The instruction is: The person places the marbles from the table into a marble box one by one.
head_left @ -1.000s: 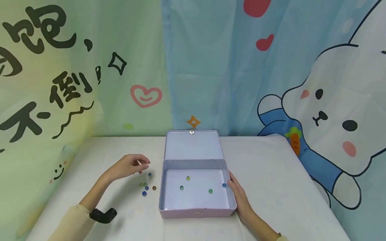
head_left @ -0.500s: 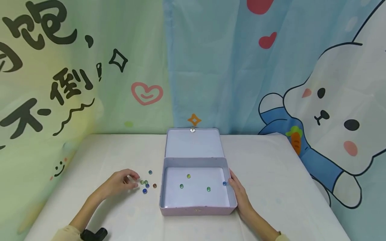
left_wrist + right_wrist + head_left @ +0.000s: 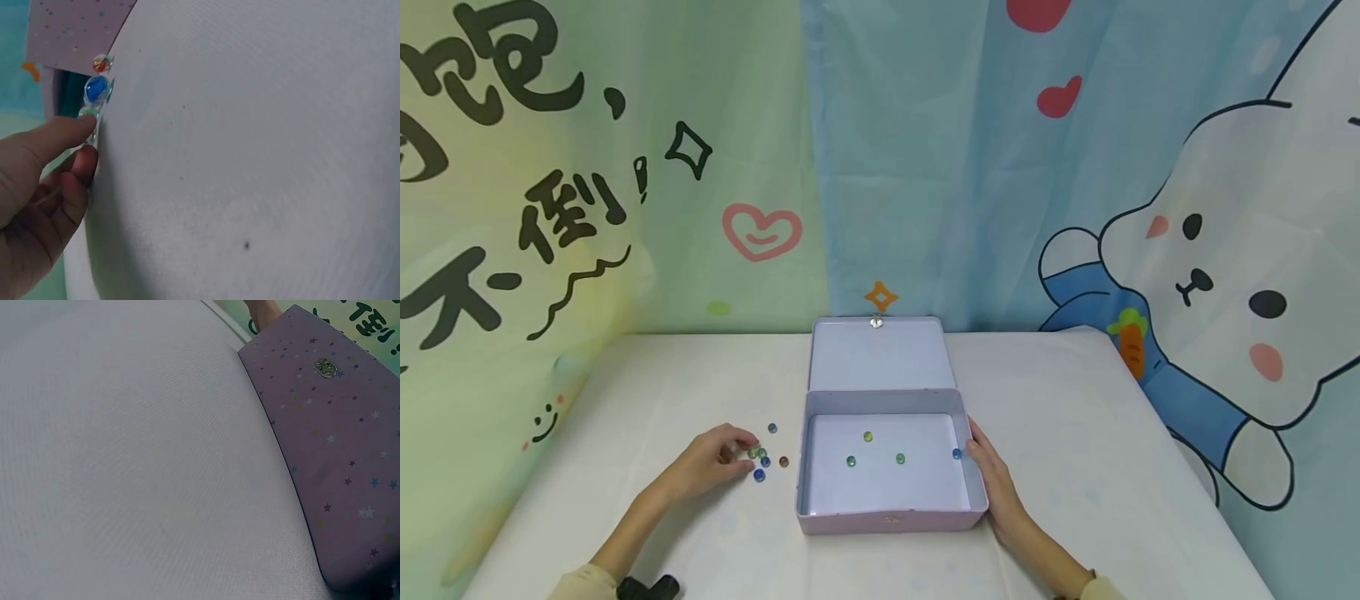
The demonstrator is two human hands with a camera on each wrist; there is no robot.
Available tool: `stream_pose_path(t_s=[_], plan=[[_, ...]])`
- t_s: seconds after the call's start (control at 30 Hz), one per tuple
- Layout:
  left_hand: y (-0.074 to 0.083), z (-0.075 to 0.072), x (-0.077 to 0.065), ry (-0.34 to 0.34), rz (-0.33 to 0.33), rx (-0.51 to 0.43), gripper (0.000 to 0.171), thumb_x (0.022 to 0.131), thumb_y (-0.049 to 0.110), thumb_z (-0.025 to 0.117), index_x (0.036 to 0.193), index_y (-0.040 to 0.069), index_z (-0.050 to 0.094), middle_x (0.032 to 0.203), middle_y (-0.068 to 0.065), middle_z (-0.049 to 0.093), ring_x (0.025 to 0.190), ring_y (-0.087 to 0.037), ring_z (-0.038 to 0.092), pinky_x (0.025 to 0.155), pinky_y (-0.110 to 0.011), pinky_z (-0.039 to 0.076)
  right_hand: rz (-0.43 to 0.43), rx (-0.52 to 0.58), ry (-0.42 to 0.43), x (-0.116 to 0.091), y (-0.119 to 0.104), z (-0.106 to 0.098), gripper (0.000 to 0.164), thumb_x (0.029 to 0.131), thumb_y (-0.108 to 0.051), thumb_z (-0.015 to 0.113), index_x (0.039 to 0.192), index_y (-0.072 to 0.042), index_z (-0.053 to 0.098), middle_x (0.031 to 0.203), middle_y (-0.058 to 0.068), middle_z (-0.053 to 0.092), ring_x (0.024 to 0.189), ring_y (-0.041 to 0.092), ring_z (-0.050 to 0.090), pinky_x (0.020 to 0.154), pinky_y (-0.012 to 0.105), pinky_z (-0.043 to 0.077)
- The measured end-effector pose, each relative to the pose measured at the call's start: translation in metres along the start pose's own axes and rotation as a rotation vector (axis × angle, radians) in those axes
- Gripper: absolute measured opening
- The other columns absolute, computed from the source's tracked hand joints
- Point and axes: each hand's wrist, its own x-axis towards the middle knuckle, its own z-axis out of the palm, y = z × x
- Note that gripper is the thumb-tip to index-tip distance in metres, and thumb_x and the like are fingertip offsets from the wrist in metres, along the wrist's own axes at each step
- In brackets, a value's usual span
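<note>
My left hand [image 3: 709, 460] is at a loose cluster of glass marbles left of an open box [image 3: 891, 523]. Thumb and index finger stand on either side of a green marble [image 3: 752, 453], a gap showing between them in the head view. Beside it lie another green marble [image 3: 762, 452], two blue marbles [image 3: 759, 475] and a brown marble [image 3: 784, 462]; a bluish marble [image 3: 772, 428] sits farther back. With its thumb over the rim, my right hand [image 3: 996, 483] grips the box's right wall. Inside lie several marbles, including a yellow-green marble [image 3: 868, 436] and a blue marble [image 3: 957, 454].
The box lid [image 3: 883, 354] leans back open behind the box. Its lilac outside, with stars and a metal clasp [image 3: 325, 367], shows in the right wrist view. A white cloth [image 3: 1075, 433] covers the table, and a printed curtain [image 3: 895, 167] hangs behind.
My left hand has come back and down from beside the box to the green marbles. One green marble has rolled left inside the box. My right hand has kept its hold.
</note>
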Motion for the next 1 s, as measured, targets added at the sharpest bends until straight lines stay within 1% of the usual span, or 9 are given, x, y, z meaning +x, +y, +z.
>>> stream_pose_path(t_s=[0.17,0.43,0.63,0.8,1.0], plan=[[0.002,0.002,0.003,0.016,-0.021,0.028,0.026,0.084,0.008,0.073,0.109,0.006,0.067,0.098,-0.004,0.066,0.074,0.0,0.05,0.064,-0.018,0.046,-0.009,0.016,-0.007,0.0,0.002,-0.001,0.056,0.103,-0.036,0.036,0.155,-0.024,0.021,0.164,0.004,0.012,0.152,0.033,0.003,0.117,0.063,0.001],[0.001,0.003,0.004,0.023,-0.06,0.058,0.017,0.084,0.008,0.072,0.101,0.011,0.069,0.092,0.001,0.064,0.073,-0.001,0.048,0.064,-0.018,0.044,-0.028,0.033,-0.017,0.001,0.005,-0.001,0.056,0.103,-0.035,0.034,0.156,-0.022,0.02,0.164,0.006,0.012,0.152,0.034,0.003,0.118,0.062,0.001],[0.001,0.001,0.004,0.028,-0.049,0.052,0.017,0.084,0.008,0.073,0.101,0.01,0.07,0.09,0.002,0.066,0.072,0.001,0.05,0.063,-0.018,0.045,-0.03,0.033,-0.014,0.001,0.005,-0.001,0.056,0.103,-0.037,0.035,0.155,-0.022,0.021,0.164,0.006,0.013,0.152,0.033,0.004,0.118,0.063,0.001],[0.003,-0.003,0.003,0.027,-0.045,0.046,0.018,0.085,0.009,0.073,0.102,0.01,0.07,0.09,0.001,0.067,0.073,0.0,0.052,0.064,-0.019,0.047,-0.026,0.03,-0.012,0.002,0.004,-0.002,0.056,0.103,-0.037,0.035,0.155,-0.024,0.021,0.164,0.004,0.014,0.152,0.032,0.004,0.118,0.062,0.001],[0.006,-0.014,0.002,0.038,-0.071,0.027,0.018,0.085,0.006,0.072,0.102,0.007,0.069,0.089,-0.001,0.069,0.072,-0.002,0.056,0.061,-0.02,0.048,-0.02,0.029,-0.016,0.001,0.003,-0.002,0.056,0.103,-0.037,0.035,0.155,-0.024,0.02,0.164,0.004,0.013,0.152,0.032,0.003,0.118,0.062,0.0]])
